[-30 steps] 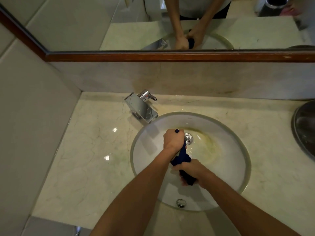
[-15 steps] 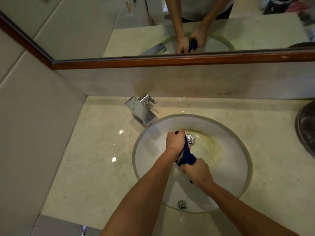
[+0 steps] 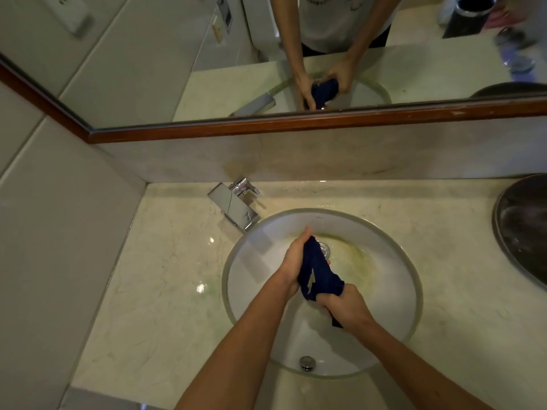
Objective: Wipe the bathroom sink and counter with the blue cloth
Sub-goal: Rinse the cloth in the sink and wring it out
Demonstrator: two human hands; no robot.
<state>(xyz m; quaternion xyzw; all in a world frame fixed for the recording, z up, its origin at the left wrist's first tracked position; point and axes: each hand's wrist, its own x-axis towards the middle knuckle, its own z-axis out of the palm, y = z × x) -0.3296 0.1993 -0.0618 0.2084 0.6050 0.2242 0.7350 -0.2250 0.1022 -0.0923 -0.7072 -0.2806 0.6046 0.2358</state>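
The dark blue cloth (image 3: 318, 273) is bunched into a thick roll above the white round sink (image 3: 254, 270). My left hand (image 3: 293, 261) grips its far end close to the chrome drain (image 3: 324, 249). My right hand (image 3: 343, 306) grips its near end, and a short tail of cloth sticks out below that fist. Yellowish staining spreads over the basin to the right of the drain. The pale marble counter (image 3: 165, 279) surrounds the sink.
A chrome faucet (image 3: 236, 207) stands at the sink's back left. A dark round metal basin (image 3: 524, 232) sits at the counter's right edge. The wood-framed mirror (image 3: 296, 125) runs along the back wall, and a tiled wall closes the left side.
The cloth has loosened from a thin twisted rope into a wider bunch between my hands. The view has tilted, showing more of the mirror.
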